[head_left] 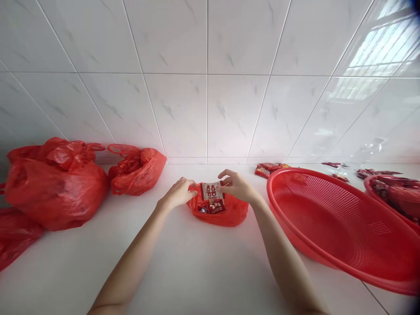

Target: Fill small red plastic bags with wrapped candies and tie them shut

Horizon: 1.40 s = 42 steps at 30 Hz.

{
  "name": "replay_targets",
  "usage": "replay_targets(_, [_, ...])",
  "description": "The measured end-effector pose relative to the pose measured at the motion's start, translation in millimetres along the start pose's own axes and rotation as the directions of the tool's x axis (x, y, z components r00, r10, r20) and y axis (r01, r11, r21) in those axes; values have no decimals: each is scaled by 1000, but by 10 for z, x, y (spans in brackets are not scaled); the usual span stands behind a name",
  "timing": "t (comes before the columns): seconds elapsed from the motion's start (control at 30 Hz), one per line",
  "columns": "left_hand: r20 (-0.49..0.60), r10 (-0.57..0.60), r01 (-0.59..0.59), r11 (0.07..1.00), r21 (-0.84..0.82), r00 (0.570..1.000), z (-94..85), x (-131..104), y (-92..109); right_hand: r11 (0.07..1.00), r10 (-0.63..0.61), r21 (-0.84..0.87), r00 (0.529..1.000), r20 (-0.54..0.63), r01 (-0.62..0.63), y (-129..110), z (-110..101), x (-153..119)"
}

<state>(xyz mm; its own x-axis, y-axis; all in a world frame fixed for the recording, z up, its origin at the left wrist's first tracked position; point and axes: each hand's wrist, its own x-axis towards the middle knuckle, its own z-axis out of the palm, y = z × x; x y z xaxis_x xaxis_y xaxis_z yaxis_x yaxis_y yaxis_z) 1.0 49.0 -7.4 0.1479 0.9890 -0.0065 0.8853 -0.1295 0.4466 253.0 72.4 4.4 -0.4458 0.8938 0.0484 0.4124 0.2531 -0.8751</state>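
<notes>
Reaching with bare forearms [138,258]; touching thin red plastic bag [234,214] on white counter [203,271] with half-curled left hand [179,191], square red-and-white packet [211,191] at its mouth with half-open right hand [238,187]. Cannot tell if gripping.

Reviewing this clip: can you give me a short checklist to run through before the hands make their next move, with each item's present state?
1. Small bag open: ok; packets show inside the small red bag.
2. Left hand at the bag: ok; the left hand is at its left edge.
3. Right hand at the patterned packet: ok; the right hand has its fingers at the packet's right edge.
4. Firm grip on that packet: cannot tell.
5. Right forearm clear of the red basket: cannot tell; they look close.
6. Large red bag's contents known: cannot tell; the plastic hides them.
</notes>
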Motion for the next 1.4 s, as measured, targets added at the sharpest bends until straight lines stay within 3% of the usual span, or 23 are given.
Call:
replay_targets(0.2, [79,-75,73,997,34,994,76,74,-97,959,69,-277,998,-2,-67,12,29,1])
replay_targets(0.37, [143,-111,110,994,17,983,121,113,-156,820,174,-525,973,-153,-229,-6,-83,-53])
replay_targets(0.53, [144,-62,72,995,-69,988,46,94,-129,719,294,-607,939,-178,-340,72,-156,-44])
replay_targets(0.6, [77,-31,40,991,-127,997,-39,73,-108,695,340,-615,924,-175,-372,112,-172,-33])
replay_targets(0.7, [-117,5,-40,954,-299,993,-209,17,-69,692,363,-600,912,-191,-401,162,-214,-30])
replay_targets(0.87, [-401,-52,-203,799,-566,915,-480,-143,37,762,329,-505,914,-238,-405,126,-362,-85])
replay_targets(0.93, [-458,-107,-233,746,-624,882,-568,-215,90,855,270,-393,938,-218,-338,51,-435,-135])
replay_targets(1.0, [-492,-131,-287,674,-681,861,-651,-293,149,980,128,-124,972,-195,-154,-50,-504,-202])
replay_targets(1.03, [-497,-128,-320,623,-714,858,-692,-335,181,998,34,54,977,-212,-23,-106,-533,-242])
replay_targets(1.13, [-499,-80,-420,433,-797,863,-801,-474,284,852,-155,426,924,-350,305,-276,-592,-374])
replay_targets(1.2, [-530,-41,-490,325,-809,847,-846,-560,351,769,-200,488,880,-430,413,-376,-605,-457])
replay_targets(1.27, [-580,-11,-556,274,-785,814,-860,-623,403,732,-240,487,849,-470,476,-454,-600,-523])
replay_targets(1.4, [-595,62,-582,310,-752,801,-815,-681,474,752,-287,456,859,-424,476,-565,-550,-593])
